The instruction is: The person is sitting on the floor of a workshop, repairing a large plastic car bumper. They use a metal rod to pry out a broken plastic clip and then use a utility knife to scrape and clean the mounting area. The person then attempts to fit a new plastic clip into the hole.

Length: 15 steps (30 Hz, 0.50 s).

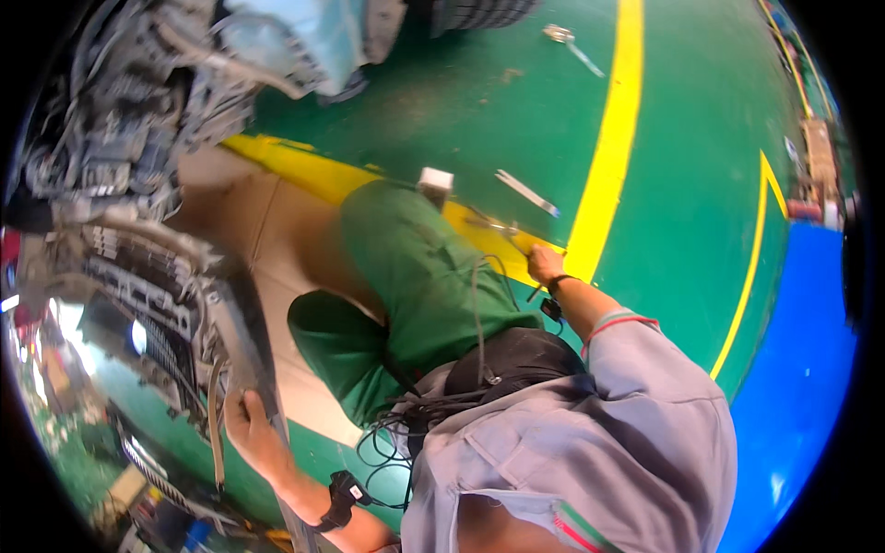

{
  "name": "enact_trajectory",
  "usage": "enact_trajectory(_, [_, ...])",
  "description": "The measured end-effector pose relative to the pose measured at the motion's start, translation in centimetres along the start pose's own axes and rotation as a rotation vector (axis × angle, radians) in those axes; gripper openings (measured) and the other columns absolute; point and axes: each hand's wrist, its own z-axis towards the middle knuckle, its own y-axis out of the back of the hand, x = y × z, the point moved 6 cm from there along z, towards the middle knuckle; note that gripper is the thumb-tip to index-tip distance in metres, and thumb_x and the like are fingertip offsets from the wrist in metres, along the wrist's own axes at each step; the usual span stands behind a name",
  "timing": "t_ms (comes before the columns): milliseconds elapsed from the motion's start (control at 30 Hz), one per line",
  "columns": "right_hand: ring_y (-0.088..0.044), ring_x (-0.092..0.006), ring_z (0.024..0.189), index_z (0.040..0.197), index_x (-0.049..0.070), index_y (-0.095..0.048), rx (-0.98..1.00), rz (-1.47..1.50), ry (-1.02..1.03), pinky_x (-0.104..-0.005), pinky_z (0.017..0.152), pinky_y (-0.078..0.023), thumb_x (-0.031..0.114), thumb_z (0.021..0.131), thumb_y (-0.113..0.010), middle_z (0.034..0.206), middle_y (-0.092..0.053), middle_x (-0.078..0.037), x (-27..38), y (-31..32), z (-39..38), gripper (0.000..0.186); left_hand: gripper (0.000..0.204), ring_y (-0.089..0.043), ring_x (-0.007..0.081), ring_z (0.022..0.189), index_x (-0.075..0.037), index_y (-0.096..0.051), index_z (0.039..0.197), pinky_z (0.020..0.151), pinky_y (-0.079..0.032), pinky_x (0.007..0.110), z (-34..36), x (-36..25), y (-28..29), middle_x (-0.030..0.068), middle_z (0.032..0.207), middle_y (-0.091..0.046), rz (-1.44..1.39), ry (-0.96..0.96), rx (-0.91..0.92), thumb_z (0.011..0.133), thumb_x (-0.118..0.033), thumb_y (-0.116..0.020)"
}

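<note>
On the left, my left hand is closed on the edge of a dark car bumper, its thumb lying along the rim. A pale strip hangs down beside those fingers. My right hand is low over the yellow floor line, fingers curled around the near end of a slim metal hand tool. The tool's exact kind is too blurred to tell. Near it on the floor lie a flat silver bar-like tool and a small white box.
The car's exposed front fills the upper left, with a tire at the top. Cardboard lies under my knees. Another metal tool rests farther off. A blue surface is at right. Cables hang at my waist.
</note>
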Motion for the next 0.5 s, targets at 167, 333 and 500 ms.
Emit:
enact_trajectory(167, [-0.066, -0.0476, 0.098, 0.105, -0.003, -0.061, -0.007, 0.034, 0.062, -0.0528, 0.084, -0.052, 0.017, 0.088, -0.054, 0.102, -0.069, -0.031, 0.5, 0.2, -0.5, 0.027, 0.011, -0.041, 0.0100, 0.075, 0.004, -0.061, 0.097, 0.067, -0.036, 0.027, -1.1, 0.5, -0.6, -0.0007, 0.081, -0.050, -0.143, 0.040, -0.008, 0.099, -0.006, -0.059])
enact_trajectory(333, [-0.065, -0.0496, 0.097, 0.108, -0.002, -0.055, -0.017, 0.218, -0.024, -0.0519, 0.085, -0.051, 0.022, 0.089, -0.058, 0.098, -0.067, -0.032, -3.8, 3.7, -1.6, 0.031, 0.016, -0.043, 0.0089, 0.078, 0.002, -0.063, 0.099, 0.070, -0.035, 0.025, -0.7, 1.9, -1.2, -0.0017, 0.085, -0.053, -0.157, 0.127, 0.021, 0.102, -0.012, -0.057])
enact_trajectory(500, [-0.069, -0.0309, 0.079, 0.097, 0.001, -0.065, -0.134, 0.347, 0.080, -0.0390, 0.070, -0.054, 0.019, 0.083, -0.068, 0.085, -0.070, -0.019, -6.6, 10.6, -2.3, 0.023, 0.019, -0.044, 0.0090, 0.073, 0.006, -0.066, 0.106, 0.066, -0.037, 0.026, -0.8, 0.4, 0.0, -0.0004, 0.080, -0.053, -0.141, 0.085, -0.007, 0.100, -0.010, -0.056])
